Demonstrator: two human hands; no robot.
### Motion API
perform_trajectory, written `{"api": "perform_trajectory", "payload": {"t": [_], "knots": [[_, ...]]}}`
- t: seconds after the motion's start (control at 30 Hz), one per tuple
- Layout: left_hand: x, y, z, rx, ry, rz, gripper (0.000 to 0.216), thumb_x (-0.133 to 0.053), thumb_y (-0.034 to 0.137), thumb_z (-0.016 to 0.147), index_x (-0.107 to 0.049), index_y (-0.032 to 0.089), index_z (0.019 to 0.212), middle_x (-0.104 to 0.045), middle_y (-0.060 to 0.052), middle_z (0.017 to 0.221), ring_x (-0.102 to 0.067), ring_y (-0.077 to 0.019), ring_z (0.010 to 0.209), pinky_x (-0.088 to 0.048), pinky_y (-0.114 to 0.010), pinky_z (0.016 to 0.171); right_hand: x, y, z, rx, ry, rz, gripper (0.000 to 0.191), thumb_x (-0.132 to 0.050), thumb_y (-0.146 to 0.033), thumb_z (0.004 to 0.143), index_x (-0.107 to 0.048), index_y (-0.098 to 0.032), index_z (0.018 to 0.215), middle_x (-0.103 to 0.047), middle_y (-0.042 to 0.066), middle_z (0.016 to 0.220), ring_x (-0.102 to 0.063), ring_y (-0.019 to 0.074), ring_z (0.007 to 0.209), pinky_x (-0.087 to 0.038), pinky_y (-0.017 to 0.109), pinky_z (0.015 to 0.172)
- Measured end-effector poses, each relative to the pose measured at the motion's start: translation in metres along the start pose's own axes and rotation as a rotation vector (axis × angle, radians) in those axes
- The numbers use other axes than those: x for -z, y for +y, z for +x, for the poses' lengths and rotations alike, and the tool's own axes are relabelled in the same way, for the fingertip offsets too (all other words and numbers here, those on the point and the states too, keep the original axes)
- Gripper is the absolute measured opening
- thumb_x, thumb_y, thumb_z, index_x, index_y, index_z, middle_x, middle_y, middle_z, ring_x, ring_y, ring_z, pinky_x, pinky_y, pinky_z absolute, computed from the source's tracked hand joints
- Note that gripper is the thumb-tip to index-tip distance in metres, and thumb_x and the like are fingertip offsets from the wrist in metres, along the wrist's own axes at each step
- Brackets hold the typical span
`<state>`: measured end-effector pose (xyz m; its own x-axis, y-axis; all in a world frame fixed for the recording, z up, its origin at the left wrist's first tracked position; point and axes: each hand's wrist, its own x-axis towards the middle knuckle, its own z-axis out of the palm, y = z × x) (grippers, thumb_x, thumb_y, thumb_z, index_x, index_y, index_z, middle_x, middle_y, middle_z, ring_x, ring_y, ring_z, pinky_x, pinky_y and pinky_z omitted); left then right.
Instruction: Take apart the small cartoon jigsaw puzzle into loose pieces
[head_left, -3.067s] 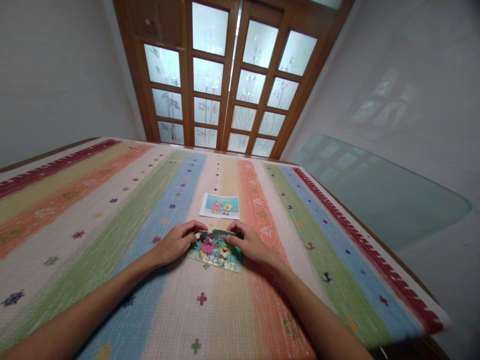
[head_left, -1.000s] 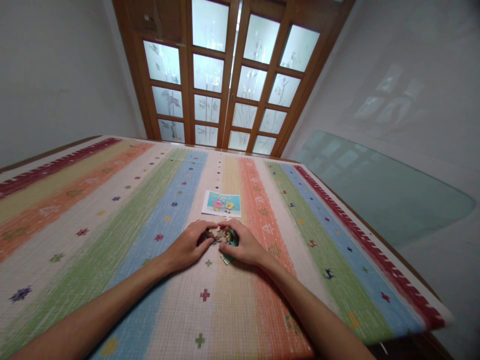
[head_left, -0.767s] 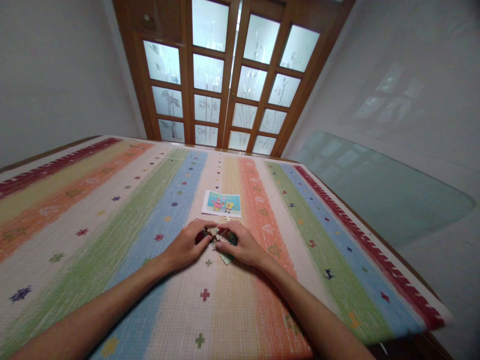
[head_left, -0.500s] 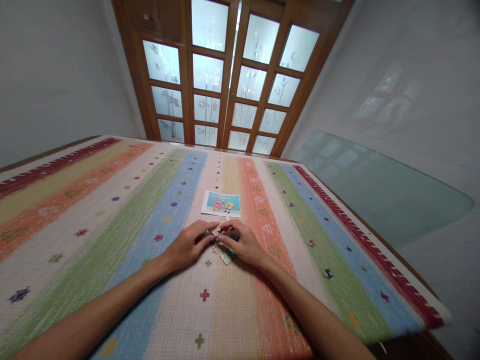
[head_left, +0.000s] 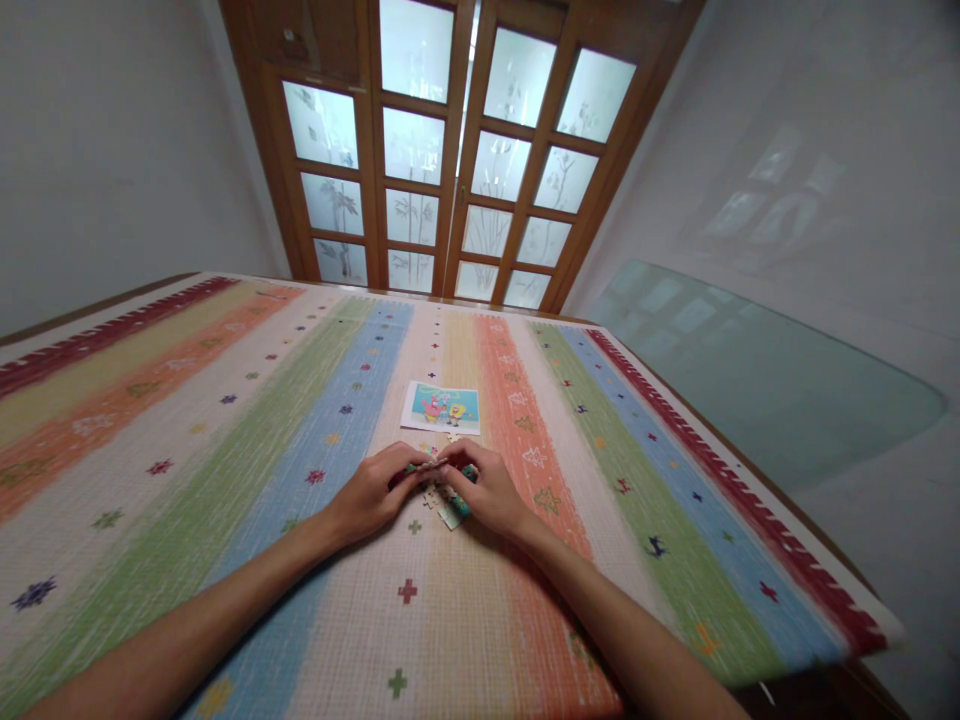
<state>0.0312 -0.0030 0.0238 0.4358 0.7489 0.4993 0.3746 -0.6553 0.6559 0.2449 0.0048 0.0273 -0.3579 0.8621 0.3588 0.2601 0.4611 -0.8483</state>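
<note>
My left hand [head_left: 382, 490] and my right hand [head_left: 484, 487] meet at the middle of the table, thumbs and fingers pinched. Between their fingertips they hold jigsaw puzzle pieces [head_left: 433, 464], tilted up off the cloth; how many is too small to tell. Just below lies a joined part of the puzzle [head_left: 452, 512], greenish, partly covered by my right hand. Beyond the fingers, a picture card [head_left: 444, 407] with a pink and a yellow cartoon figure lies flat. More pieces [head_left: 453, 437] peek out between the card and my hands.
A striped, patterned tablecloth [head_left: 360, 640] covers the table. A pale green glass-like panel [head_left: 750, 370] stands against the right wall. Behind the table's far edge are wooden doors [head_left: 457, 200] with frosted panes.
The puzzle pieces between my fingertips have tipped from showing their face to nearly edge-on. My hands have drawn slightly closer together. The card lies where it was.
</note>
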Motion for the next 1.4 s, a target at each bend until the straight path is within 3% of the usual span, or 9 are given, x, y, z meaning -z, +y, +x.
{"api": "perform_trajectory", "payload": {"t": [0.13,0.37,0.53,0.77,1.17,1.4], "knots": [[-0.001,-0.002,0.0,-0.003,0.012,0.012,0.018,-0.055,0.022,0.101,-0.07,0.02,0.11,-0.076,-0.007,0.101,-0.07,-0.0197,0.093,-0.058,-0.036,0.089,0.001,0.003,0.001,-0.018,0.011,-0.004,0.006,-0.065,-0.023,0.09,-0.069,-0.02,0.092,-0.07,0.003,0.085,-0.064,0.0179,0.075,-0.052,0.032,0.073],[-0.001,-0.007,-0.002,-0.003,0.043,0.009,0.024,-0.054,0.016,0.098,-0.07,0.019,0.116,-0.078,-0.008,0.107,-0.073,-0.0207,0.098,-0.059,-0.037,0.092,0.005,0.007,0.001,0.037,-0.067,-0.182,0.032,-0.064,-0.008,0.082,-0.071,-0.021,0.11,-0.07,0.006,0.1,-0.063,0.0219,0.093,-0.049,0.039,0.088],[-0.001,-0.004,-0.001,-0.014,0.15,-0.002,0.016,-0.064,0.025,0.098,-0.071,0.019,0.111,-0.078,-0.006,0.099,-0.073,-0.0178,0.082,-0.062,-0.032,0.081,0.004,0.003,0.0,0.089,-0.07,-0.179,0.018,-0.072,-0.02,0.089,-0.071,-0.023,0.107,-0.07,0.006,0.102,-0.062,0.0241,0.1,-0.047,0.04,0.091],[-0.001,-0.003,-0.002,-0.019,0.164,0.004,0.02,-0.064,0.028,0.098,-0.072,0.019,0.114,-0.079,-0.006,0.096,-0.074,-0.0179,0.079,-0.062,-0.032,0.078,0.002,0.0,-0.001,0.158,-0.05,-0.141,0.001,-0.071,-0.025,0.095,-0.071,-0.025,0.094,-0.071,0.004,0.095,-0.063,0.0232,0.097,-0.047,0.039,0.088],[-0.001,0.0,0.0,-0.019,0.158,0.025,0.012,-0.064,0.024,0.097,-0.074,0.018,0.101,-0.08,-0.005,0.092,-0.074,-0.0176,0.078,-0.062,-0.029,0.077,0.003,0.0,0.001,0.149,0.028,-0.311,0.011,-0.066,-0.022,0.094,-0.066,-0.022,0.082,-0.067,0.004,0.084,-0.06,0.0216,0.086,-0.045,0.036,0.081],[0.0,-0.001,0.002,-0.025,0.17,0.066,0.012,-0.064,0.026,0.097,-0.073,0.019,0.098,-0.077,-0.004,0.089,-0.072,-0.0179,0.078,-0.06,-0.031,0.076,0.005,-0.004,0.001,0.203,-0.048,-0.26,0.01,-0.068,-0.019,0.093,-0.067,-0.021,0.083,-0.068,0.003,0.086,-0.061,0.02,0.088,-0.046,0.034,0.082]]}}
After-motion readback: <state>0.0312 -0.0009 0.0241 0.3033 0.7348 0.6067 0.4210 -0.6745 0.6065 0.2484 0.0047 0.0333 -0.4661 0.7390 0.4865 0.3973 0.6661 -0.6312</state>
